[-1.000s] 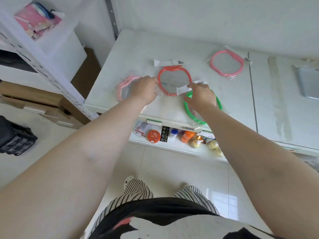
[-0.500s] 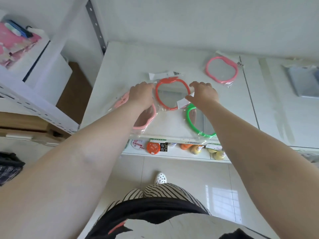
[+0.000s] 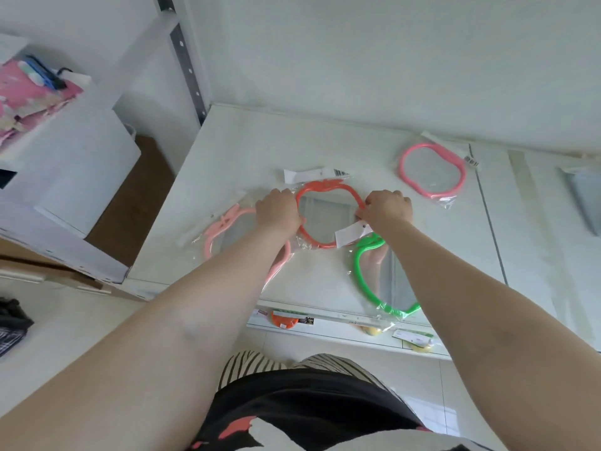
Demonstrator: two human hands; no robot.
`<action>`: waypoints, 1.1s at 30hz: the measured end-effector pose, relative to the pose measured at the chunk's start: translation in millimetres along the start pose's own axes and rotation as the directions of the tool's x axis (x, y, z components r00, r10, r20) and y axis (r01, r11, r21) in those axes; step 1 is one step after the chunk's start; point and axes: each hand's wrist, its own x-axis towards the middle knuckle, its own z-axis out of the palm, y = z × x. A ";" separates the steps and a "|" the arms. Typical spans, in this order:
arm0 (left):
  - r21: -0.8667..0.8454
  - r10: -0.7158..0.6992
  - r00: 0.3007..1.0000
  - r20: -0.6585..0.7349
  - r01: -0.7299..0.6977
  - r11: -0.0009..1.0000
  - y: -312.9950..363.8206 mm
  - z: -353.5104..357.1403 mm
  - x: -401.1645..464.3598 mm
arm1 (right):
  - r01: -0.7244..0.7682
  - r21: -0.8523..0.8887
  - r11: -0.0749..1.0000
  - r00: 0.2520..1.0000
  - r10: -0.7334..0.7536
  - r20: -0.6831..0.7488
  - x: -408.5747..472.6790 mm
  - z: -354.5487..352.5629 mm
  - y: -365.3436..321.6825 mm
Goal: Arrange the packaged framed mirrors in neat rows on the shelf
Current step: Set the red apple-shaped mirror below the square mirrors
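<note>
An orange-red framed mirror [image 3: 328,190] in a clear bag lies mid-shelf on the white shelf [image 3: 247,148]. My left hand [image 3: 280,210] grips its left side and my right hand [image 3: 387,207] grips its right side. A pale pink framed mirror [image 3: 224,226] lies to the left, partly under my left forearm. A green framed mirror [image 3: 364,275] lies at the front edge, partly hidden by my right forearm. Another pink framed mirror [image 3: 432,172] rests at the back right.
A lower shelf [image 3: 328,328] under the front edge holds small packaged goods. A white rack [image 3: 65,177] with pink items stands to the left, with cardboard beneath it. A grey tray [image 3: 585,196] sits at the far right.
Both hands slid with the orange-red mirror a little toward the back of the shelf. The camera moved closer, and the green and pale pink mirrors stayed where they lay.
</note>
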 end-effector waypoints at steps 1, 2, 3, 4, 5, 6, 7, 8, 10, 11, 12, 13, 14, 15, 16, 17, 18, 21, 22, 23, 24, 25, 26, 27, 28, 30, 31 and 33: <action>-0.056 -0.012 1.000 0.009 0.013 0.998 2.0 0.6 2.8 | -0.018 0.015 1.000 1.000 0.018 0.007 3.3 0.3 -2.3; -0.120 -0.021 1.000 0.021 0.024 0.992 3.8 0.8 5.1 | -0.038 0.039 0.999 0.999 0.038 0.014 6.2 0.0 -4.4; -0.185 -0.021 0.999 0.027 0.026 0.982 5.3 0.2 7.4 | -0.056 0.069 0.996 0.998 0.055 0.019 9.4 -0.7 -6.1; -0.247 -0.012 1.000 0.022 0.017 0.969 6.2 -1.6 9.1 | -0.074 0.109 0.991 0.997 0.073 0.018 12.2 -2.0 -7.7; -0.306 0.004 1.000 0.003 -0.003 0.952 6.4 -4.7 10.7 | -0.092 0.160 0.983 0.996 0.092 0.011 14.8 -4.2 -9.8; -0.364 0.021 0.999 -0.026 -0.029 0.931 5.6 -9.0 12.3 | -0.106 0.213 0.971 0.994 0.109 0.000 17.5 -7.5 -12.3; -0.416 0.036 0.998 -0.058 -0.057 0.907 4.4 -14.4 14.0 | -0.109 0.261 0.959 0.993 0.116 -0.013 20.6 -11.2 -14.6; -0.457 0.046 0.995 -0.088 -0.081 0.886 2.7 -20.8 15.7 | -0.101 0.307 0.946 0.993 0.114 -0.026 23.6 -15.2 -17.2; -0.518 0.050 0.989 -0.142 -0.117 0.847 -0.5 -36.4 19.3 | -0.080 0.427 0.901 0.993 0.110 -0.047 29.8 -24.5 -23.5; -0.549 0.042 0.985 -0.168 -0.129 0.826 -1.7 -44.7 21.0 | -0.072 0.501 0.862 0.992 0.115 -0.055 32.0 -29.6 -27.2; -0.582 0.027 0.981 -0.191 -0.136 0.802 -3.0 -53.4 22.4 | -0.061 0.572 0.818 0.990 0.121 -0.069 33.4 -34.9 -31.5; -0.621 0.004 0.979 -0.202 -0.131 0.773 -4.1 -61.9 23.7 | -0.041 0.632 0.774 0.988 0.127 -0.090 33.8 -39.9 -35.9; -0.667 -0.026 0.980 -0.196 -0.114 0.736 -5.4 -69.9 24.5 | -0.018 0.680 0.733 0.984 0.133 -0.118 32.4 -44.6 -40.4; -0.717 -0.056 0.984 -0.172 -0.086 0.691 -7.0 -77.3 25.1 | 0.004 0.719 0.695 0.979 0.144 -0.145 29.3 -48.5 -44.5; -0.762 -0.082 0.987 -0.139 -0.054 0.645 -8.9 -83.8 25.1 | 0.019 0.753 0.658 0.974 0.157 -0.162 24.3 -51.1 -48.1; -0.798 -0.103 0.989 -0.108 -0.025 0.602 -10.7 -89.2 24.6 | 0.022 0.783 0.621 0.972 0.170 -0.163 18.7 -51.4 -50.8; -0.826 -0.119 0.990 -0.080 0.001 0.564 -12.6 -93.5 23.5 | 0.014 0.810 0.586 0.973 0.180 -0.147 12.7 -49.7 -52.5; -0.867 -0.157 0.987 -0.026 0.056 0.494 -17.6 -99.3 16.7 | -0.069 0.888 0.454 0.979 0.200 -0.026 -5.5 -39.4 -53.8; -0.873 -0.165 0.986 -0.016 0.066 0.483 -19.0 -99.3 13.2 | -0.094 0.914 0.396 0.981 0.193 0.017 -11.9 -38.0 -53.7; -0.879 -0.170 0.985 -0.008 0.073 0.470 -20.5 -98.6 9.1 | -0.110 0.931 0.348 0.982 0.183 0.047 -18.2 -37.7 -52.9; -0.887 -0.174 0.985 0.000 0.080 0.454 -22.2 -97.4 4.8 | -0.117 0.942 0.315 0.983 0.173 0.065 -24.6 -38.5 -51.7; -0.899 -0.180 0.984 0.011 0.089 0.429 -24.5 -95.8 0.5 | -0.120 0.950 0.290 0.983 0.167 0.073 -31.6 -39.7 -50.1; -0.914 -0.184 0.983 0.026 0.098 0.393 -26.9 -93.9 -4.1 | -0.121 0.957 0.263 0.983 0.169 0.077 -39.1 -41.0 -48.7; -0.928 -0.180 0.983 0.042 0.105 0.357 -29.3 -91.9 -8.9 | -0.122 0.965 0.232 0.980 0.181 0.080 -47.5 -41.8 -47.5; -0.937 -0.164 0.985 0.054 0.107 0.333 -31.2 -90.2 -14.9 | -0.122 0.972 0.200 0.976 0.200 0.082 -57.5 -42.4 -46.6; -0.946 -0.124 0.990 0.060 0.096 0.310 -32.8 -86.7 -27.9 | -0.128 0.981 0.145 0.967 0.237 0.091 -76.9 -43.5 -45.9; -0.949 -0.101 0.993 0.065 0.092 0.301 -33.8 -86.0 -36.8 | -0.130 0.985 0.116 0.963 0.249 0.098 -89.3 -44.0 -45.5; -0.956 -0.053 0.995 0.083 0.095 0.279 -36.5 -84.7 -54.1 | -0.135 0.990 0.040 0.960 0.252 0.121 -114.3 -44.8 -44.0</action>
